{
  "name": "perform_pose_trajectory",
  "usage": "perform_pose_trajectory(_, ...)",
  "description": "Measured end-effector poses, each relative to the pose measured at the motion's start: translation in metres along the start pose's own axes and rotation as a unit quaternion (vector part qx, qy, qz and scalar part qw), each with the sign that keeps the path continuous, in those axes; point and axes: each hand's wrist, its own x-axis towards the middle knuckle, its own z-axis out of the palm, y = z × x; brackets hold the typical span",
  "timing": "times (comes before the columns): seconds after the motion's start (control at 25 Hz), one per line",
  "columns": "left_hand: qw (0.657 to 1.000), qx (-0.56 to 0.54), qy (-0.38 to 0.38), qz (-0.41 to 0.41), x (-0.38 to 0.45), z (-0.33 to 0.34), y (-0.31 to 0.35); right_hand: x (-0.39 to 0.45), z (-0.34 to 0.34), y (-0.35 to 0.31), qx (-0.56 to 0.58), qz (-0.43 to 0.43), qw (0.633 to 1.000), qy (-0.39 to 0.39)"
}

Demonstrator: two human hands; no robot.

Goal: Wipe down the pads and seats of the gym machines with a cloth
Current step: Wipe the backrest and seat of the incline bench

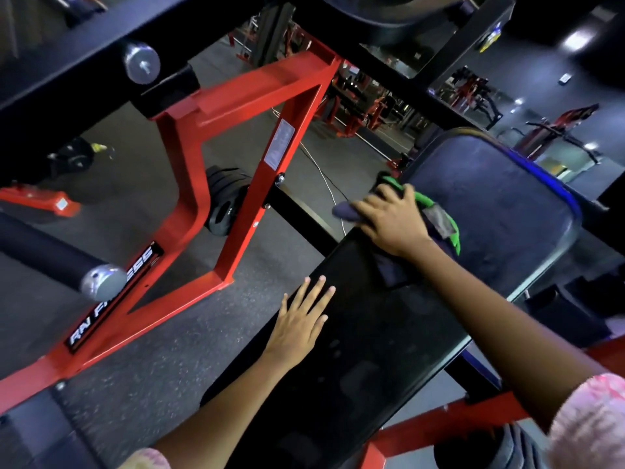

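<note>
Cloth [443,221] under right hand [389,221], left hand [301,319] flat on pad [372,350]

Cloth [436,214]: green and purple, bunched, lying at the junction where the two black pads meet, partly covered by a hand. Near pad [355,350]: long, smooth, black, running away from the camera. Far pad [500,198]: wider, rounded corners, dark textured surface, blue edging along its right side.

The left hand [301,319] lies flat with fingers straight, pointing toward one o'clock, while the right hand [392,221], arm outstretched toward eleven o'clock, presses down, fingers spread.
</note>
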Motion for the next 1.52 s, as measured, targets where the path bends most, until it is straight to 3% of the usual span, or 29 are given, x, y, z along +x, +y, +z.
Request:
perform_pose_trajectory(0.08, 1.000, -0.004, -0.015, -0.014, -0.011, -0.001, -0.003, -0.008, 0.005, -0.033, -0.015, 0.091, 0.995, -0.025)
perform_pose_trajectory(0.16, 0.999, 0.005, -0.032, -0.026, -0.021, -0.001, -0.005, -0.020, 0.022, -0.074, -0.010, 0.016, 1.000, -0.021)
perform_pose_trajectory(0.28, 0.997, 0.003, -0.061, -0.038, -0.035, -0.002, -0.013, -0.022, 0.023, -0.058, 0.016, -0.127, 0.992, -0.007)
perform_pose_trajectory(0.32, 0.997, 0.002, -0.068, -0.040, -0.040, -0.002, -0.017, -0.019, 0.021, -0.048, 0.017, -0.110, 0.994, 0.000)
perform_pose_trajectory(0.4, 0.996, 0.004, -0.075, -0.042, -0.050, 0.001, -0.023, -0.023, 0.020, -0.050, 0.016, 0.033, 0.999, 0.019)
perform_pose_trajectory(0.48, 0.996, 0.004, -0.080, -0.045, -0.058, 0.002, -0.026, -0.036, 0.032, -0.091, -0.014, 0.121, 0.992, 0.028)
perform_pose_trajectory(0.52, 0.995, 0.003, -0.082, -0.049, -0.062, 0.002, -0.027, -0.042, 0.037, -0.112, -0.001, 0.083, 0.996, 0.025)
perform_pose_trajectory(0.64, 0.992, -0.004, -0.103, -0.071, -0.077, 0.001, -0.032, -0.051, 0.041, -0.113, 0.012, -0.149, 0.989, 0.002)
perform_pose_trajectory(0.68, 0.990, -0.011, -0.112, -0.085, -0.083, 0.002, -0.034, -0.048, 0.037, -0.102, 0.004, -0.156, 0.988, 0.003)
perform_pose_trajectory(0.84, 0.986, -0.026, -0.118, -0.116, -0.103, 0.007, -0.037, -0.053, 0.038, -0.135, -0.002, 0.110, 0.994, 0.023)
perform_pose_trajectory(0.88, 0.985, -0.029, -0.122, -0.116, -0.106, 0.007, -0.041, -0.059, 0.043, -0.158, 0.016, 0.110, 0.994, 0.014)
perform_pose_trajectory(1.0, 0.982, -0.070, -0.132, -0.119, -0.116, 0.002, -0.057, -0.086, 0.050, -0.188, 0.048, -0.035, 0.998, 0.023)
perform_pose_trajectory(1.04, 0.980, -0.092, -0.133, -0.118, -0.119, 0.001, -0.061, -0.093, 0.048, -0.180, 0.052, -0.013, 0.998, 0.029)
perform_pose_trajectory(1.08, 0.979, -0.108, -0.131, -0.116, -0.120, 0.000, -0.064, -0.096, 0.046, -0.171, 0.047, 0.077, 0.995, 0.035)
perform_pose_trajectory(1.16, 0.979, -0.124, -0.122, -0.109, -0.118, -0.004, -0.067, -0.096, 0.044, -0.163, 0.013, 0.312, 0.947, 0.071)
perform_pose_trajectory(1.2, 0.979, -0.127, -0.118, -0.104, -0.116, -0.006, -0.069, -0.095, 0.046, -0.171, 0.005, 0.368, 0.927, 0.073)
perform_pose_trajectory(1.28, 0.982, -0.127, -0.103, -0.090, -0.115, -0.005, -0.075, -0.105, 0.058, -0.212, 0.035, 0.341, 0.936, 0.082)
perform_pose_trajectory(1.44, 0.984, -0.136, -0.083, -0.083, -0.118, 0.004, -0.082, -0.190, 0.070, -0.280, 0.049, 0.133, 0.990, 0.005)
perform_pose_trajectory(1.52, 0.979, -0.158, -0.078, -0.099, -0.116, 0.003, -0.080, -0.200, 0.069, -0.254, 0.027, 0.176, 0.984, 0.018)
